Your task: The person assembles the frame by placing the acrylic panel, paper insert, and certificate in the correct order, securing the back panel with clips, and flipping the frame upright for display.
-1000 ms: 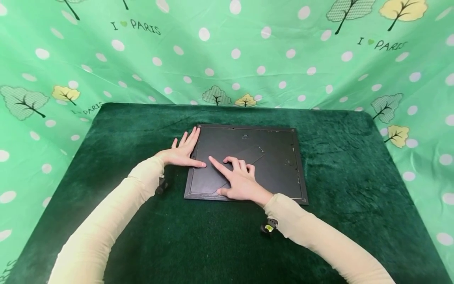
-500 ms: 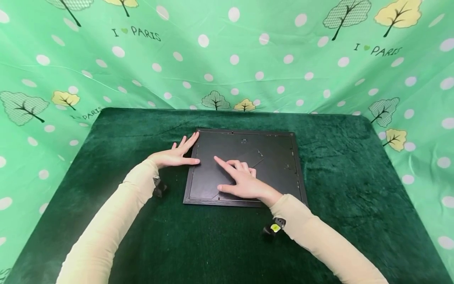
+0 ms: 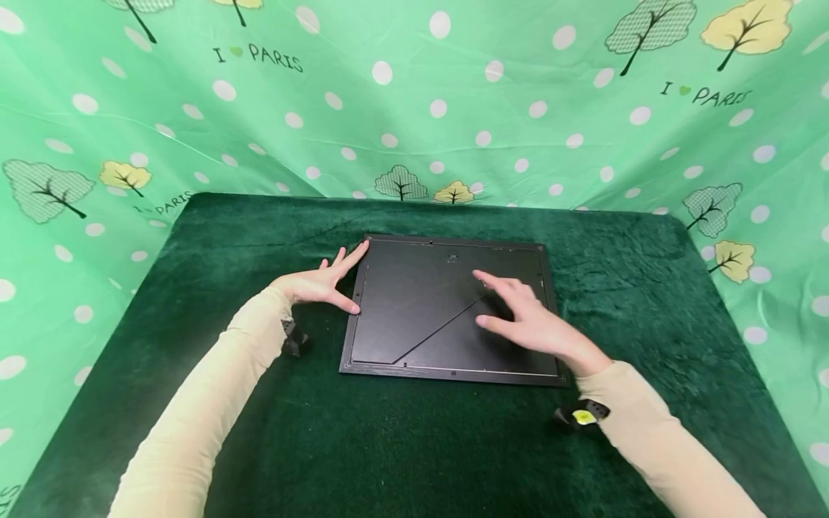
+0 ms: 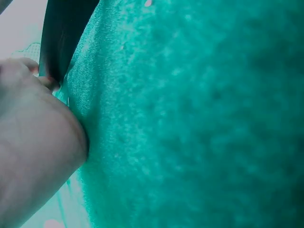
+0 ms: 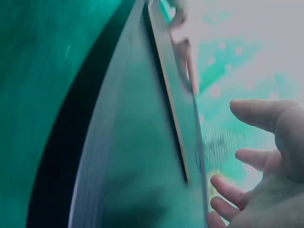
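Note:
A black picture frame point(image 3: 414, 302) lies back side up on the dark green cloth. Its easel-style stand leg shows as a strip point(image 5: 166, 90) on the backing in the right wrist view, its edge running diagonally in the head view. With fingers and thumb spread, my left hand point(image 3: 319, 285) touches the frame's left edge; in the left wrist view its fingertips sit right at the black border. My right hand point(image 3: 527, 316) is over the right part of the backing with loosely extended fingers, nothing in its grasp. In the right wrist view those fingers point(image 5: 256, 111) appear apart from the frame's surface.
Dark green plush cloth point(image 3: 401, 446) covers the table around the frame. Behind and at both sides hangs a light green dotted curtain point(image 3: 453, 93) printed with trees. A small black device point(image 3: 583, 414) is strapped at the right wrist, another point(image 3: 294, 338) at the left.
My right hand has moved right and slightly up across the backing, uncovering the diagonal edge of the stand leg. My left hand stays at the left edge, its thumb slightly lower.

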A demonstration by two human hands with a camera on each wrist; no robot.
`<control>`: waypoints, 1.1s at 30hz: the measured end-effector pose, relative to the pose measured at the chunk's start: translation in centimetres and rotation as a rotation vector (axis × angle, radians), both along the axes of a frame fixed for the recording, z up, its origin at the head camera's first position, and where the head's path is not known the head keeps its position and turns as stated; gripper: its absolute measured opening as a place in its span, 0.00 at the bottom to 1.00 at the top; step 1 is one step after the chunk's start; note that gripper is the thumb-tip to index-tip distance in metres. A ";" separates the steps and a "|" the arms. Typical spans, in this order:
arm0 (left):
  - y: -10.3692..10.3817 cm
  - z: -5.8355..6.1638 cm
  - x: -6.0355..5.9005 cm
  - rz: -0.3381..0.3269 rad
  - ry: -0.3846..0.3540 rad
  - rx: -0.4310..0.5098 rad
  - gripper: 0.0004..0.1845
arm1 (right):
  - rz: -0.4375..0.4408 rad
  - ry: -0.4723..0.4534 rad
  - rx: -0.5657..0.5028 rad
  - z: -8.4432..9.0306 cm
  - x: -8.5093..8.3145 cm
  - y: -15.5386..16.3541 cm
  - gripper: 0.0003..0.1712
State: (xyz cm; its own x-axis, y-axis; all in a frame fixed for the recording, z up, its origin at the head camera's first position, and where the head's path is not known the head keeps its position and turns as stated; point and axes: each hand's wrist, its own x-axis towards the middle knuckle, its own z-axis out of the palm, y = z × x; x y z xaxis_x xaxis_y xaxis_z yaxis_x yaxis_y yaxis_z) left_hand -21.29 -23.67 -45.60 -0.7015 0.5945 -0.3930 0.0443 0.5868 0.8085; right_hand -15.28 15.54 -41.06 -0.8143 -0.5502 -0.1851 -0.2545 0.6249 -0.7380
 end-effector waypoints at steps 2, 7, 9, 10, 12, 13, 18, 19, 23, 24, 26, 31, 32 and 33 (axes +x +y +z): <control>0.0 0.1 -0.1 -0.026 0.026 -0.022 0.64 | -0.036 0.007 0.037 0.1 0.0 2.0 0.41; -0.1 0.3 -0.2 -0.044 0.032 -0.038 0.65 | -0.134 -0.014 0.107 -0.3 -0.3 6.5 0.44; -0.1 0.4 -0.2 -0.046 0.033 -0.037 0.66 | -0.162 -0.044 0.121 -0.9 -0.6 7.8 0.47; -0.1 0.4 -0.2 -0.048 0.036 -0.037 0.66 | -0.169 -0.058 0.125 -1.1 -0.7 8.3 0.49; 0.0 0.3 -0.1 -0.051 0.046 -0.039 0.66 | -0.172 -0.079 0.122 -1.7 -0.9 9.1 0.52; 0.1 0.3 -0.1 -0.049 0.052 -0.039 0.66 | -0.170 -0.085 0.118 -1.9 -1.0 9.3 0.53; 0.5 0.0 0.1 -0.011 0.068 -0.048 0.66 | -0.145 -0.124 0.058 -2.8 -1.3 9.7 0.56; 0.5 0.0 0.2 -0.006 0.072 -0.050 0.66 | -0.145 -0.141 0.041 -2.9 -1.4 9.7 0.57; 0.6 0.1 0.1 -0.019 0.073 -0.066 0.66 | -0.164 -0.227 -0.021 -2.9 -1.4 9.6 0.58; 0.5 0.2 0.1 -0.026 0.068 -0.071 0.66 | -0.168 -0.246 -0.035 -2.9 -1.4 9.6 0.58; 0.4 0.3 0.0 -0.033 0.047 -0.078 0.66 | -0.168 -0.268 -0.048 -2.9 -1.5 9.6 0.59; 0.2 0.4 -0.1 -0.041 0.014 -0.078 0.66 | -0.156 -0.277 -0.049 -2.9 -1.6 9.6 0.58; 0.2 0.4 -0.1 -0.041 0.015 -0.077 0.67 | -0.155 -0.278 -0.049 -3.0 -1.6 9.6 0.58; 0.3 0.4 -0.1 -0.041 0.015 -0.077 0.67 | -0.156 -0.282 -0.052 -3.0 -1.6 9.6 0.58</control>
State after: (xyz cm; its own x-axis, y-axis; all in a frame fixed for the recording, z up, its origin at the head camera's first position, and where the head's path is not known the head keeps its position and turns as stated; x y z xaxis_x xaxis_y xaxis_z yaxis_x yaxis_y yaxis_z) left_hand -21.34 -23.41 -45.23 -0.6838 0.5909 -0.4281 0.0813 0.6447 0.7601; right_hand -16.85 25.18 -44.02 -0.8099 -0.4376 -0.3905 0.0607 0.5996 -0.7980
